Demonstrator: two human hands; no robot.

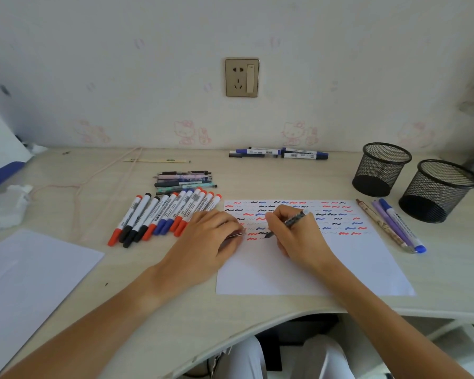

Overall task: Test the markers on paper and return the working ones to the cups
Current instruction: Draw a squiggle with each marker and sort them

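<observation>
A row of markers (164, 217) is laid on the desk (175, 283), left of the paper (340, 263). The paper's left edge is pressed by the left hand (211, 236), and something small, maybe a cap, seems to be held in its grip. A dark pen (286, 224) is held tight in the right hand (296, 231), tip down on the paper beside the squiggles (348, 233). A short, light line should be drawn in a bare spot. Two cups (381, 170) are seen far right, nothing showing inside
</observation>
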